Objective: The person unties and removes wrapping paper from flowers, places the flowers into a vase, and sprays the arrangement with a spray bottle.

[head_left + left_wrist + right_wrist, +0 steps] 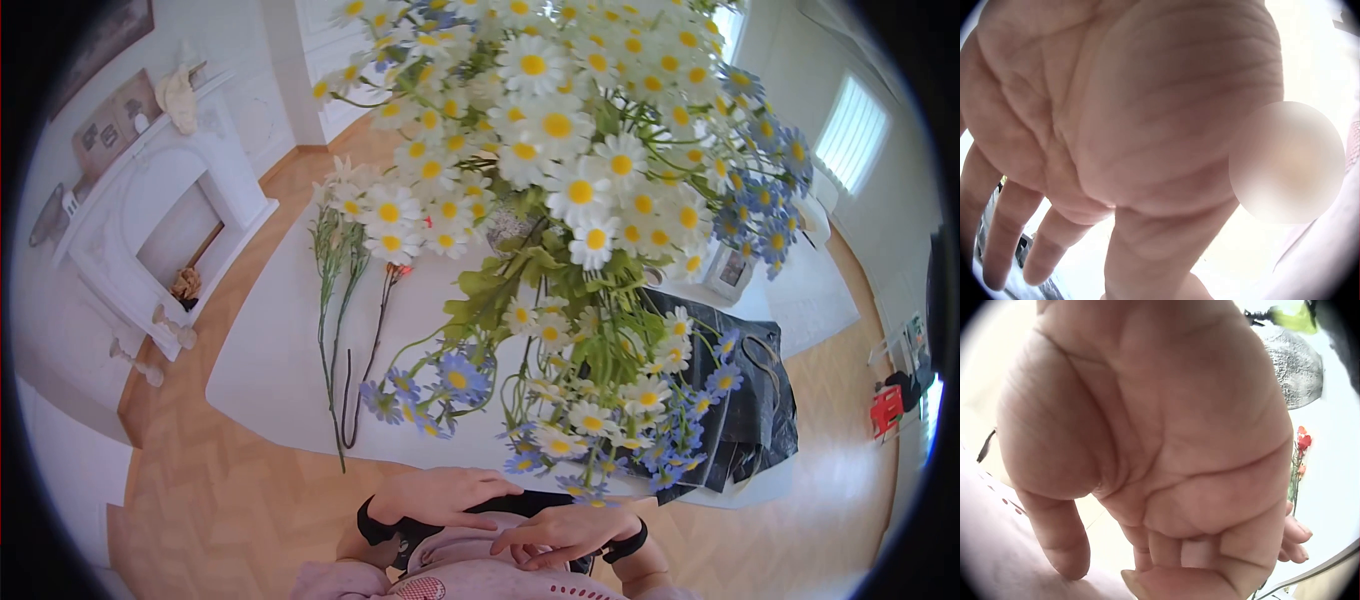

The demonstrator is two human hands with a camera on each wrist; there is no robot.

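My left hand (440,497) is held before my body at the near table edge, palm down with its fingers fairly straight. Beside it, my right hand (575,530) hangs with loosely bent fingers. Neither palm holds anything in the left and right wrist views. A big bunch of white daisies (580,190) and blue daisies (765,190) rises in front of me and droops toward the near edge. Behind it, mostly hidden in the head view, is a grey textured vase (1300,369). Left of the bunch lie loose white-flowered stems (335,290) and a red-flowered stem (375,350).
The white table (265,350) stands on a wooden floor. Crumpled black sheeting (765,410) lies at its right, with a picture frame (730,273) behind. A white fireplace (150,200) is at far left, a red object (886,411) at far right.
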